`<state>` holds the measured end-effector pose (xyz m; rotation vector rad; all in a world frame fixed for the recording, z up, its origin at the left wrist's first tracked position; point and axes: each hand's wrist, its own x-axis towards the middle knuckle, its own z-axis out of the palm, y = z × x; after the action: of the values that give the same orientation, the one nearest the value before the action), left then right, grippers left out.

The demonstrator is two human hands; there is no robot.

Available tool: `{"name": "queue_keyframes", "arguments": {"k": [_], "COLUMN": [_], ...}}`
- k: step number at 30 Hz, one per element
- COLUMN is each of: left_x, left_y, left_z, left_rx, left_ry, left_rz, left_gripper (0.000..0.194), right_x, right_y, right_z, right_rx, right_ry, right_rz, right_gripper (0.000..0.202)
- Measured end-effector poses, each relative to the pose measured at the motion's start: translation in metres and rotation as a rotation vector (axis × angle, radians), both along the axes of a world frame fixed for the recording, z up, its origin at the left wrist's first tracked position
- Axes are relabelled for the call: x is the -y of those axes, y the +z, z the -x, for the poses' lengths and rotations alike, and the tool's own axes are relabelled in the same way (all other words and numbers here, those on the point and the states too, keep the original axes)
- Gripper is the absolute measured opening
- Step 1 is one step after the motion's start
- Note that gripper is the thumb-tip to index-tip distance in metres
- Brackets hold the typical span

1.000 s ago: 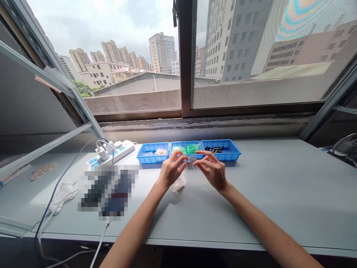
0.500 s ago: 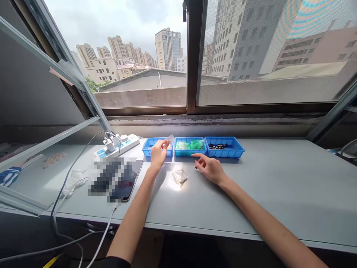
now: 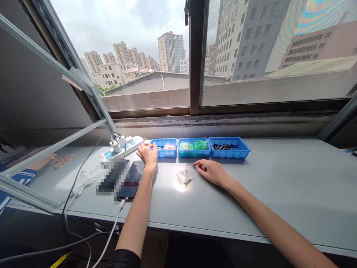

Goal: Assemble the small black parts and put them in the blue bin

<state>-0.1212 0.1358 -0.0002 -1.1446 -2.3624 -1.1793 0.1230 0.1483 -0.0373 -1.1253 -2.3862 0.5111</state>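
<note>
Three blue bins stand in a row at the back of the table: the left bin point(image 3: 167, 154) with pale packets point(image 3: 169, 146), the middle bin point(image 3: 194, 153) with green packets point(image 3: 200, 144), the right bin point(image 3: 231, 153) with small black parts point(image 3: 222, 146). Beside the left bin's left end is my left hand point(image 3: 148, 154), its fingers bent together; what they hold, if anything, is too small to name. My right hand point(image 3: 211, 171) rests on the table before the middle bin, fingers curled around something hard to make out. A clear bag point(image 3: 184, 177) lies between my hands.
A power strip point(image 3: 122, 147) with plugs and cables is at the back left, near a tablet point(image 3: 134, 178) partly under a blurred patch. Further left are a crumpled white bag point(image 3: 83, 181), a metal frame point(image 3: 96, 97) and another person's hand point(image 3: 44, 161) by small tan pieces point(image 3: 64, 160).
My left hand has moved left, out from over the left bin, and the clear film at its fingertips no longer shows. My right hand has drawn slightly back. Another person's hand has appeared at the left.
</note>
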Motion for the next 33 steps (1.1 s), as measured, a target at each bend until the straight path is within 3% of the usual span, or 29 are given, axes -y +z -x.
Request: {"name": "queue_keyframes", "arguments": {"k": [7, 10, 16, 24, 28, 33], "left_x": [0.002, 0.002, -0.002, -0.003, -0.003, 0.001], "left_y": [-0.003, -0.001, -0.004, -0.013, -0.009, 0.000], "left_z": [0.000, -0.003, -0.007, -0.020, -0.025, -0.032], "left_rx": [-0.013, -0.042, -0.168, -0.541, -0.668, -0.722], "left_ry": [0.066, 0.042, -0.235, -0.650, -0.687, -0.709], "left_rz": [-0.012, -0.031, -0.076, -0.096, -0.134, -0.120], "left_gripper": [0.008, 0.021, 0.010, 0.018, 0.028, 0.035], "right_x": [0.002, 0.003, 0.001, 0.001, 0.012, 0.027], "right_y": [0.005, 0.007, 0.009, 0.021, 0.028, 0.038], "right_z": [-0.001, 0.001, -0.001, -0.004, 0.002, 0.006], "right_rx": [0.030, 0.020, -0.008, 0.081, 0.120, -0.001], "right_ry": [0.033, 0.035, 0.017, 0.025, 0.082, 0.189], "right_rz": [0.018, 0.003, 0.058, 0.057, 0.000, -0.091], "right_gripper": [0.022, 0.022, 0.026, 0.033, 0.032, 0.029]}}
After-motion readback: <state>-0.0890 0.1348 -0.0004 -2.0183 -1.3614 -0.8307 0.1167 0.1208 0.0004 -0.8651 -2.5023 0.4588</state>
